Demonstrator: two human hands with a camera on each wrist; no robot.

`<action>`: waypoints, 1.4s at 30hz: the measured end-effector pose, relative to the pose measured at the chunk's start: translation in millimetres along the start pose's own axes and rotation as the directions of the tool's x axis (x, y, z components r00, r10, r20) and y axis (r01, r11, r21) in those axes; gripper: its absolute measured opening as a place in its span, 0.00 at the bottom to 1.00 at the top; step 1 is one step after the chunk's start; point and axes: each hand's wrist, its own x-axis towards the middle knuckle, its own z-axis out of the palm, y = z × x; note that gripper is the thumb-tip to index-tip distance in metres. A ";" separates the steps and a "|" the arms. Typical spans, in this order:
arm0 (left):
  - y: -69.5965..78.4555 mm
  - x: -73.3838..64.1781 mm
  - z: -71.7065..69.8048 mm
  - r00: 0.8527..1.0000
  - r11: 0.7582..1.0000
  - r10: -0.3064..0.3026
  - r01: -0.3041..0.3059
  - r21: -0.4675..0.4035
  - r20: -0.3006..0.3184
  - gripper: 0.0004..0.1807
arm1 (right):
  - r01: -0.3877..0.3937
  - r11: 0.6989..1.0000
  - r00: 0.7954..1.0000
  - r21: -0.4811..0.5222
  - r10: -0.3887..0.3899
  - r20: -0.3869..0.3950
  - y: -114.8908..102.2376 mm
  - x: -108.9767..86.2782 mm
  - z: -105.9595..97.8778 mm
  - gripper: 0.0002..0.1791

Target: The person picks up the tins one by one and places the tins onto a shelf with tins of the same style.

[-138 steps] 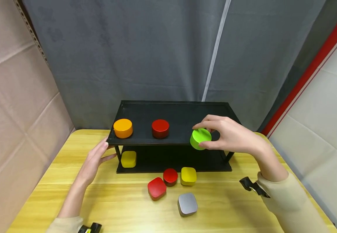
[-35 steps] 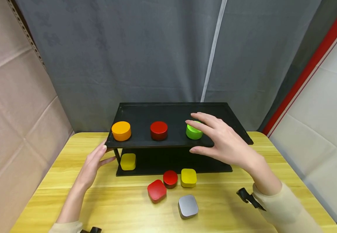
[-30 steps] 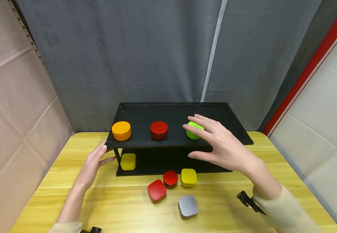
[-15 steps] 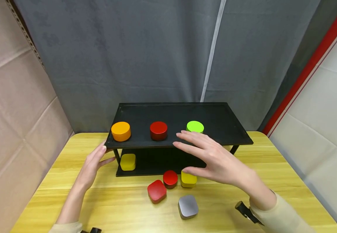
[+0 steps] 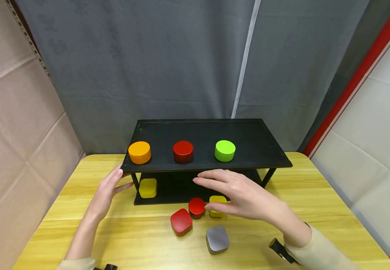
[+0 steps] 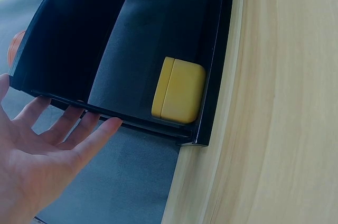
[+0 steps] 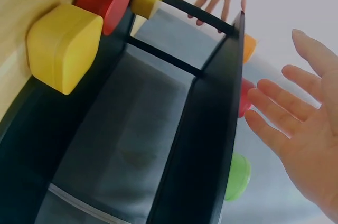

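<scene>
My right hand (image 5: 240,195) hovers in front of a black two-tier rack (image 5: 198,129), fingers extended and thumb apart, holding nothing. In the head view it partly covers a yellow rounded-square block (image 5: 217,214) on the table. Beside that block lie a red round block (image 5: 196,207), a red rounded-square block (image 5: 181,222) and a silver rounded-square block (image 5: 217,239). My left hand (image 5: 105,195) touches the rack's left end; its fingertips lie along the upper shelf's side edge in the left wrist view. A green round block (image 5: 225,150) stands on the upper shelf.
An orange round block (image 5: 140,152) and another red round block (image 5: 183,151) share the upper shelf. Another yellow block (image 6: 182,91) sits at the lower shelf's left end. Behind the wooden table (image 5: 141,240) hangs a grey curtain (image 5: 147,67); pale walls flank both sides.
Earlier my right hand pinched the green round block at the upper shelf's front. It has let go of it there and moved down and left toward the loose blocks. My left hand stays put.
</scene>
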 end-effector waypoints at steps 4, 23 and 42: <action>-0.3 -0.5 0.1 1.000 1.000 -0.005 0.005 0.003 -0.001 0.29 | -0.037 0.999 0.999 0.019 0.036 0.039 0.7 1.4 6.9 0.35; -1.0 0.2 -1.1 1.000 1.000 0.020 -0.020 -0.007 0.002 0.28 | -0.154 0.987 0.956 0.052 0.136 0.260 8.3 16.8 36.1 0.29; -1.1 1.0 -1.4 0.999 0.999 0.033 -0.033 -0.019 0.005 0.28 | -0.187 0.982 0.896 -0.018 0.178 0.408 16.1 27.7 62.4 0.28</action>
